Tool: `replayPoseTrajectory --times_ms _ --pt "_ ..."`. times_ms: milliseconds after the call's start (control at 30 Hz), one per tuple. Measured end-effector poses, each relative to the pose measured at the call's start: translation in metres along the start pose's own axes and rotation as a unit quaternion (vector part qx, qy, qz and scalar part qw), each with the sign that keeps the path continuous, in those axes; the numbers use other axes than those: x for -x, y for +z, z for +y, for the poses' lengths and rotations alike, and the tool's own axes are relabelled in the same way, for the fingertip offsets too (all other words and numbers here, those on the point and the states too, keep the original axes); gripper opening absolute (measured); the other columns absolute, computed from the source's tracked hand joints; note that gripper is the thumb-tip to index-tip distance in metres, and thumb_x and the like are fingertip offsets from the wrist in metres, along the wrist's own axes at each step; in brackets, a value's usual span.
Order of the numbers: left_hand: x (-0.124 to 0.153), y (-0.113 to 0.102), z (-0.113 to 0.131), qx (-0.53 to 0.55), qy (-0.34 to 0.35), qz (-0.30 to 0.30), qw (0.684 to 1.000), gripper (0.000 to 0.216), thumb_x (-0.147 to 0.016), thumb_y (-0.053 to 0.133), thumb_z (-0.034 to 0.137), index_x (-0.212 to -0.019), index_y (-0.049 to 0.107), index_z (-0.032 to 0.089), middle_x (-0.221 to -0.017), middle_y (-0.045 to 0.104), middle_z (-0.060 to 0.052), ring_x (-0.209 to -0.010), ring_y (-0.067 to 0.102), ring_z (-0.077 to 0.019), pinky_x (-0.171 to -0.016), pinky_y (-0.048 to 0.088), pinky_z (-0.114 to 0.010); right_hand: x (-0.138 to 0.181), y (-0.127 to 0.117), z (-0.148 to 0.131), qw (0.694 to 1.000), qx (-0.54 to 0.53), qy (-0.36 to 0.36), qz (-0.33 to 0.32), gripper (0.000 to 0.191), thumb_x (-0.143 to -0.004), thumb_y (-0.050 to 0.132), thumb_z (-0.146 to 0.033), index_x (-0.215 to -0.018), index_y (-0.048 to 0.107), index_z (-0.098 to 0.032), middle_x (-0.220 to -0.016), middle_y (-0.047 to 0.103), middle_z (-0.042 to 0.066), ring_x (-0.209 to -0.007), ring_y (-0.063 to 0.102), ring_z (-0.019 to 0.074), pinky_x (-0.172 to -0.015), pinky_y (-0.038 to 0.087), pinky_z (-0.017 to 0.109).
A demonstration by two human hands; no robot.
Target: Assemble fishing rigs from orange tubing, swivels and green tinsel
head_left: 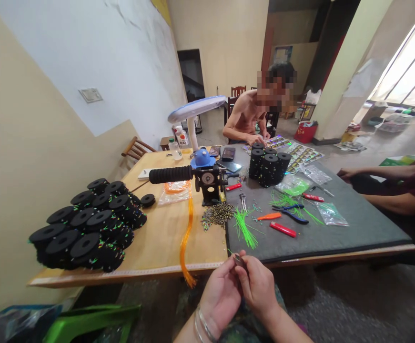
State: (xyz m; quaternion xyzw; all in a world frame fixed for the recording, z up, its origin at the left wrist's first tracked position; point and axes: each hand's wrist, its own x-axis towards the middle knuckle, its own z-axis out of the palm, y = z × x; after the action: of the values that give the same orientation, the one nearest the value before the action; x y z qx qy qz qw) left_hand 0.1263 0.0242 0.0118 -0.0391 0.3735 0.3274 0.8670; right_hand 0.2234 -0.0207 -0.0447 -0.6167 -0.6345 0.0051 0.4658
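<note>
Head view shows your left hand [220,296] and right hand [259,287] together just off the worktop's [164,238] near edge, fingers of both pinched on a small grey piece [238,260]. It looks light, stiff and easily dropped, so hold it by its ends.

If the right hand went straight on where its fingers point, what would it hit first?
The right hand would probably meet the near edge of the grey felt mat, just before the green plastic strands; depth is unclear.
</note>
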Motion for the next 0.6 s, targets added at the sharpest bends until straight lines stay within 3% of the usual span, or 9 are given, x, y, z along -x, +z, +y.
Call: replayPoseTrajectory --times_ms 600 --pt "-0.0024 -0.0033 -0.0001 -0.013 0.025 -0.023 0.999 0.027 -0.092 0.047 0.010 -0.083 0.071 0.003 -0.081 0.073 -0.011 -0.070 0.068 -0.0128 -0.069 0.055 -0.022 -0.0042 0.0028 0.0040 1.000 -0.015 -0.006 0.006 0.030 -0.098 0.036 -0.036 -0.086 0.057 -0.018 -0.068 0.060 0.003 -0.061 0.057 0.0157 -0.056 0.040 0.024"
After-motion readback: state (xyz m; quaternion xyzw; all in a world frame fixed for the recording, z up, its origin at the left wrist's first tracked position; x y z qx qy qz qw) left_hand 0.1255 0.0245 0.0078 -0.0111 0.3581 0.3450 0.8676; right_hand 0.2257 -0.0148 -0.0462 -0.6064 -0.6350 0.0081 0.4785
